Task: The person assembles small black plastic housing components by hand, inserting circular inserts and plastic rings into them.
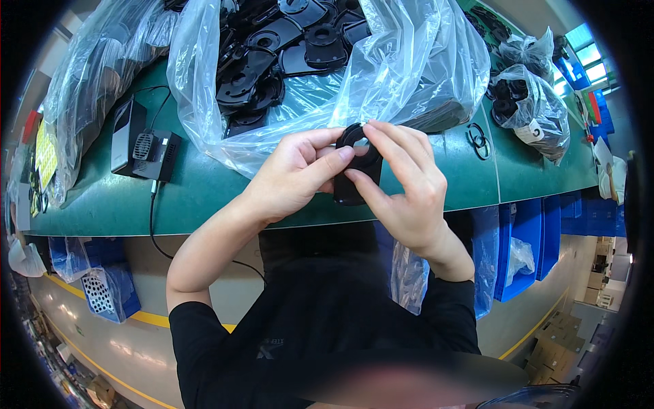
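Observation:
Between my two hands is a black plastic part point(349, 189) with a round ring-shaped opening at its top and a flat lower body. My left hand point(294, 170) grips it from the left, thumb across the ring's edge. On the other side, my right hand point(407, 180) pinches the ring's upper rim and side between fingers and thumb. The part is tilted above the table's near edge. Just beyond it lies an open clear plastic bag point(422, 61) holding many similar black parts point(272, 41).
The green table point(218, 198) carries a dark boxy device point(139, 146) with a cable at left. Black rings point(479, 142) lie at right, near a bag of black pieces point(531, 112). Another plastic bag point(102, 75) stands far left. Blue bins point(521, 238) are below the table's right edge.

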